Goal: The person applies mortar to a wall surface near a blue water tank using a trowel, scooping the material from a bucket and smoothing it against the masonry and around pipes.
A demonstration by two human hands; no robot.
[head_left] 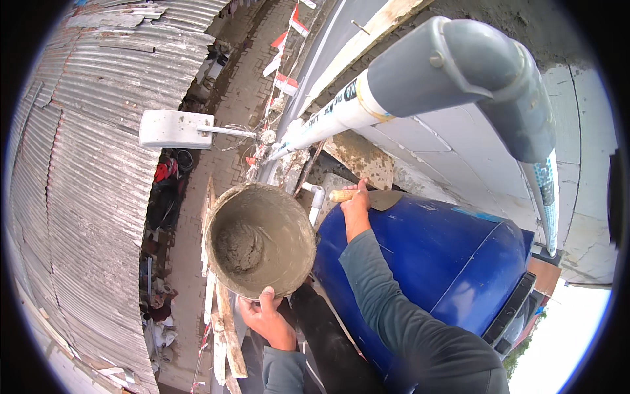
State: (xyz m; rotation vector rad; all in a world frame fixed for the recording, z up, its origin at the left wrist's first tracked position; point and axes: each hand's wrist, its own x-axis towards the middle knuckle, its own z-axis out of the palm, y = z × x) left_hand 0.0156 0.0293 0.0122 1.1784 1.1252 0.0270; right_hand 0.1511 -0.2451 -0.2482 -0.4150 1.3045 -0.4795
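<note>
A round bucket (293, 220) coated in grey holds wet mortar (241, 247) at its bottom. My left hand (270, 322) grips the bucket's near rim, thumb over the edge and fingers underneath. To the right, my right hand (357, 205) is closed round a trowel, whose pale wooden handle (340, 196) points left. The trowel's flat blade (386, 199) extends to the right, over the far end of a big blue tank (426, 249). How much mortar lies on the blade is hard to tell. My right forearm crosses above the tank.
A large white pipe (328, 123) with a grey elbow (453, 62) rises at upper right, beside a pale block wall (453, 148). Rough wooden boards (226, 328) lie near the bucket. Leftward are a street lamp (176, 129), a paved lane far below and a corrugated roof (98, 177).
</note>
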